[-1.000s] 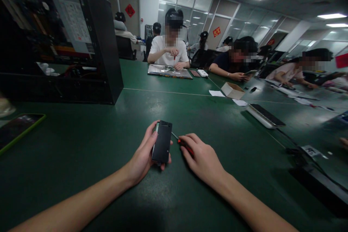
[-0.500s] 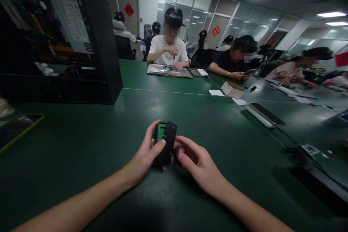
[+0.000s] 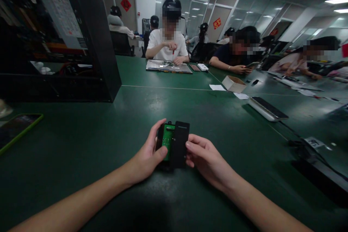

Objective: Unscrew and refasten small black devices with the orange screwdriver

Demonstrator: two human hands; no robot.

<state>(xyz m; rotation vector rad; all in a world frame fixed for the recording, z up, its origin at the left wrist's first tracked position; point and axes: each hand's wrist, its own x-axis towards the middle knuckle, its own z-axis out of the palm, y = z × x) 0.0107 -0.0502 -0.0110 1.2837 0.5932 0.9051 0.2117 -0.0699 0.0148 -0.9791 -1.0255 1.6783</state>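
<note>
In the head view, low in the centre of the frame, the left hand (image 3: 145, 159) had its grip closed around a small black device (image 3: 168, 144) with a green circuit board (image 3: 168, 141) exposed. The right hand (image 3: 208, 161) pinched the black cover (image 3: 179, 144) beside it, above the green desk (image 3: 81, 145).

A dark green counter (image 3: 89, 141) is seen, crossed by a thin pale seam. At its far left an open black computer case (image 3: 57, 40) is stood, and a phone in a green case (image 3: 16, 130) is laid flat near the left edge. A grey board (image 3: 168, 66) is laid farther back, with a small cardboard box (image 3: 233, 83) and white paper slips (image 3: 217, 87) to the right. What may be a keyboard (image 3: 268, 108) is laid at the right.
</note>
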